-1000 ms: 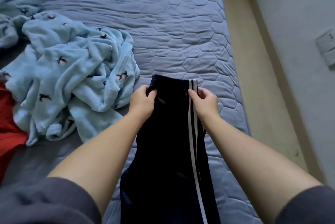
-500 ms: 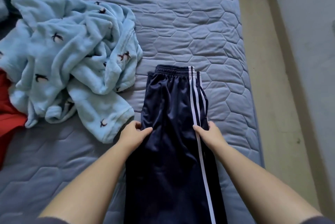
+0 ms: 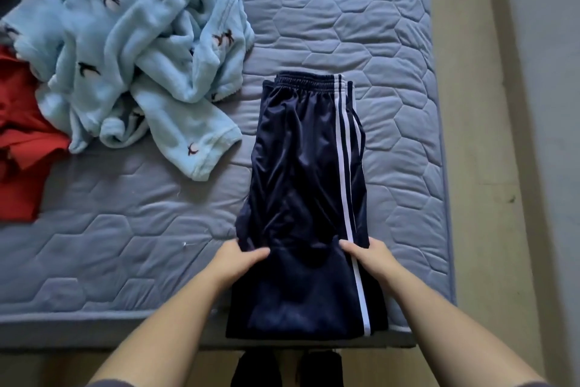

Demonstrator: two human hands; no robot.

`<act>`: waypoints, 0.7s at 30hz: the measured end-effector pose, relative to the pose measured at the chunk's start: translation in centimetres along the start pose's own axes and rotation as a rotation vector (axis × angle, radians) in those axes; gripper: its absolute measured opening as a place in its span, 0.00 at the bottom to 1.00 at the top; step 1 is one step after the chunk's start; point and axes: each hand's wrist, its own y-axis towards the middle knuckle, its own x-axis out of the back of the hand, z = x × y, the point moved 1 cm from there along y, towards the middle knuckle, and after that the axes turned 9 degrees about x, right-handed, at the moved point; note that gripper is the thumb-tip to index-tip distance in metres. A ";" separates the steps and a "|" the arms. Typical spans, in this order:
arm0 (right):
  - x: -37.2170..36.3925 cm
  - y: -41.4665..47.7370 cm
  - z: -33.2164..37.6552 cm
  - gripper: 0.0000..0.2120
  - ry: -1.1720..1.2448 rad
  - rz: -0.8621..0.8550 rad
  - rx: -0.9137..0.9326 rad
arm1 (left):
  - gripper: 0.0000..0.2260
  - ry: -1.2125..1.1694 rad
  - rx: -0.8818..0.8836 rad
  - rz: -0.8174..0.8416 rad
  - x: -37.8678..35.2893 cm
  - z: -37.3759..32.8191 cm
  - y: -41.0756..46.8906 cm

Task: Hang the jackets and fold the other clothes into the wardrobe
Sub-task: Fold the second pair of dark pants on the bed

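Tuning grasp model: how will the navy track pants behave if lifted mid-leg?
Likely floppy: the navy track pants lie flat with soft wrinkles, so ends would droop. Probably slippery: the fabric is shiny. Seemingly light: left hand and right hand grip only its edges.

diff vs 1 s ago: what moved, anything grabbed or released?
Both hands let go of the waistband and came back along the navy trousers toward the person. The left hand now grips the plain edge lower down, and the right hand the striped edge. The waistband now lies flat on the mattress. Unchanged: the light blue fleece and the red garment.
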 end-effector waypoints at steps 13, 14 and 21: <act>5.0 -4.2 -1.8 0.40 -1.211 -0.107 0.778 | 0.25 1.109 -0.755 -0.580 3.1 5.4 -4.5; 5.5 -4.0 -1.9 0.39 -1.401 -0.100 0.907 | 0.27 1.260 -0.880 -0.565 3.4 5.3 -4.2; 3.7 1.1 -1.2 0.31 -1.822 0.181 1.463 | 0.28 1.646 -1.340 -0.274 1.5 1.8 0.0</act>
